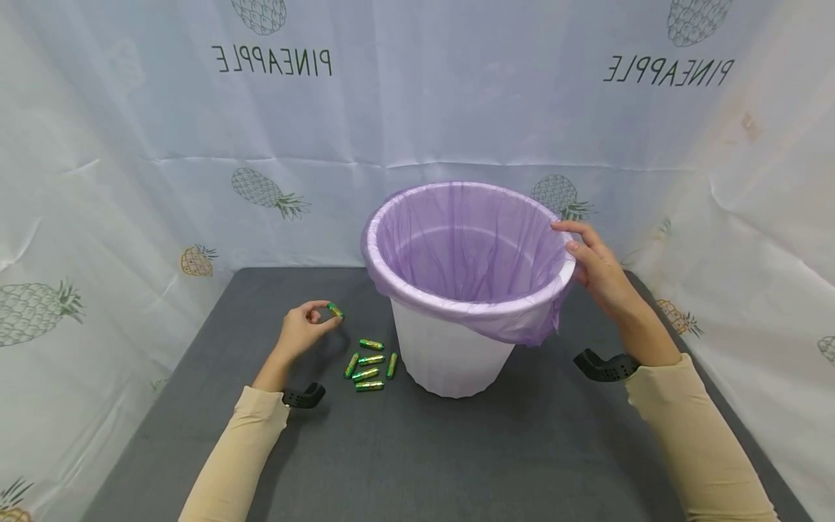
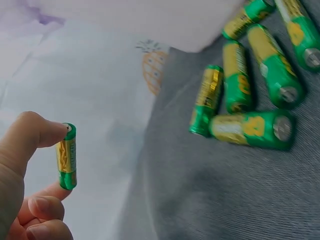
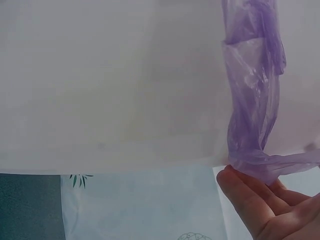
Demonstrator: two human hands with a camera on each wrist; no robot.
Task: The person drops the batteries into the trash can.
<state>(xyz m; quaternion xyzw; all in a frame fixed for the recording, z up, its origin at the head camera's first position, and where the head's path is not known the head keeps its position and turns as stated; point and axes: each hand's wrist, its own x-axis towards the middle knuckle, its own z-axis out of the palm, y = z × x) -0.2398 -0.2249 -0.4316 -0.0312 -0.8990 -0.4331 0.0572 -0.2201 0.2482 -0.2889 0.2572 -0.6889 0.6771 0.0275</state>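
The curtain (image 1: 417,101) read "PINEAPPLE", reversed; the left hand (image 1: 298,332) pinched a battery (image 1: 335,310), label illegible; the right hand (image 1: 601,274) gripped the bin rim (image 1: 472,308).

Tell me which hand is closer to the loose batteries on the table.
Left. The left hand is just left of the loose batteries, pinching another battery; the right hand is across the bin from them.

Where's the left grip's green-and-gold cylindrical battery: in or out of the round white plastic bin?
Out: the left grip pinches the battery by its ends, outside the bin.
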